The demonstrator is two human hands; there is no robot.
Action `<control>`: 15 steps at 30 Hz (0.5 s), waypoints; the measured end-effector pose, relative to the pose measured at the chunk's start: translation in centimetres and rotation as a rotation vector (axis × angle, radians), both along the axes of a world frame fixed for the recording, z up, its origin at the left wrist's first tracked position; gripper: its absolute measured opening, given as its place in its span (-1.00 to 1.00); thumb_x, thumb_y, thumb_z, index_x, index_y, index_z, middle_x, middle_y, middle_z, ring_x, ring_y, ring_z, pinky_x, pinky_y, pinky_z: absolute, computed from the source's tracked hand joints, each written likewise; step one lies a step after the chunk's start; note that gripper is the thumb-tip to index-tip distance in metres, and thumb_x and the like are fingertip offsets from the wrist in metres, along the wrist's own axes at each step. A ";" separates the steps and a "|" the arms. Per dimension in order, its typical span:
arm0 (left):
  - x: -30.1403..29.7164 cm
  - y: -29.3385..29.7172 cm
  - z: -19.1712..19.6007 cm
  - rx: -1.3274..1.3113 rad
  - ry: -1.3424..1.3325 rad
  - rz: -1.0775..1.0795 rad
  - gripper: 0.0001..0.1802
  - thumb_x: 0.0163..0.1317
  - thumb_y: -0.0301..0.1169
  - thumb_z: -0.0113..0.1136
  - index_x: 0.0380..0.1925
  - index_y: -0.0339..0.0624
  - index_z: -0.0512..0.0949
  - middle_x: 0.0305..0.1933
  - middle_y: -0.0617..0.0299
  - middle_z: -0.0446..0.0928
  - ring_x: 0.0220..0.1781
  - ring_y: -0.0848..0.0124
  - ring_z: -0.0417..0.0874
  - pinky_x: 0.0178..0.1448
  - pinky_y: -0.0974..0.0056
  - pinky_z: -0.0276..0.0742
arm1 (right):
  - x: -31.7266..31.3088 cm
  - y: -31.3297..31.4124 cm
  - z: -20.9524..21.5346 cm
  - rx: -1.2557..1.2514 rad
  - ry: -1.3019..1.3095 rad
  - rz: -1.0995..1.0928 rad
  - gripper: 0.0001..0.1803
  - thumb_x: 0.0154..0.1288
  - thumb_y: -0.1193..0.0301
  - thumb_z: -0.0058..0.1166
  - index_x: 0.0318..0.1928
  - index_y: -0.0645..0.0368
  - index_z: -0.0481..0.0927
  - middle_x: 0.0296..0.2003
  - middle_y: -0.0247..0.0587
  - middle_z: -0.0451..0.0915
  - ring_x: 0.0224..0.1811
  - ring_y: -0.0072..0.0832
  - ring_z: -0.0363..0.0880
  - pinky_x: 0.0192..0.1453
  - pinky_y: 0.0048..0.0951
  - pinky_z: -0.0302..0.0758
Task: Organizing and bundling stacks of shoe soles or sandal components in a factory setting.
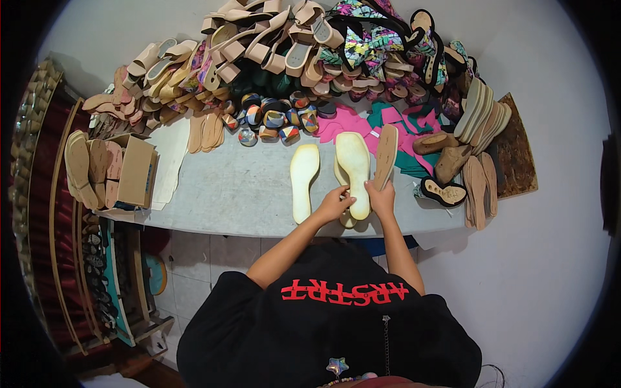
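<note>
Both of my hands meet at the near end of a pale yellow insole (353, 169) that lies on the grey work table (239, 194). My left hand (334, 204) pinches its heel edge from the left, and my right hand (381, 197) grips the same end from the right. Another insole of the same colour seems to lie under it, peeking out near the table edge. A second pale yellow insole (304, 181) lies flat just left of my hands, apart from them. A tan sole (386, 155) stands on edge right beside the held insole.
A big heap of sandals and soles (291, 45) fills the back of the table. Colourful patterned pieces (275, 119) and pink and green cut-outs (388, 123) lie in front of it. Brown soles (475, 174) stack at the right, a cardboard box (137, 171) and tan soles at the left.
</note>
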State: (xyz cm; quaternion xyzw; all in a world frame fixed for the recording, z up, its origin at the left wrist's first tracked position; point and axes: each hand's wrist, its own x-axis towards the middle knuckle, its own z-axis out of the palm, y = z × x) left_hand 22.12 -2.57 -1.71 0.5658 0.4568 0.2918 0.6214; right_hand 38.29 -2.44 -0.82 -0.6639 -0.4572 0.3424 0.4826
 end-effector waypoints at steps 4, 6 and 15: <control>0.3 -0.7 -0.6 0.086 0.080 0.012 -0.48 0.10 -0.36 0.13 0.05 -0.37 0.31 -0.38 0.25 0.41 -0.48 0.52 0.47 -0.42 0.43 0.42 | 0.6 -0.8 -0.6 -0.077 -0.047 0.030 -0.60 -0.06 0.33 0.21 -0.22 0.31 0.45 -0.37 -0.09 0.59 -0.31 -0.30 0.57 -0.21 -0.36 0.45; 0.2 -0.8 0.3 0.115 0.134 0.000 -0.48 0.09 -0.36 0.14 0.04 -0.37 0.31 -0.39 0.24 0.42 -0.47 0.50 0.49 -0.39 0.40 0.44 | 0.9 -1.1 -1.2 -0.097 -0.075 0.046 -0.60 -0.06 0.33 0.20 -0.23 0.31 0.45 -0.38 -0.07 0.59 -0.31 -0.28 0.58 -0.21 -0.35 0.45; -0.6 -2.2 0.7 0.157 0.222 0.059 -0.54 -0.02 -0.36 0.19 -0.12 -0.42 0.42 -0.39 -0.09 0.51 -0.33 0.14 0.55 -0.20 0.22 0.44 | -0.4 -1.9 -1.5 -0.179 -0.226 0.096 -0.62 -0.08 0.28 0.20 -0.28 0.27 0.46 -0.43 -0.02 0.57 -0.34 -0.15 0.56 -0.24 -0.26 0.44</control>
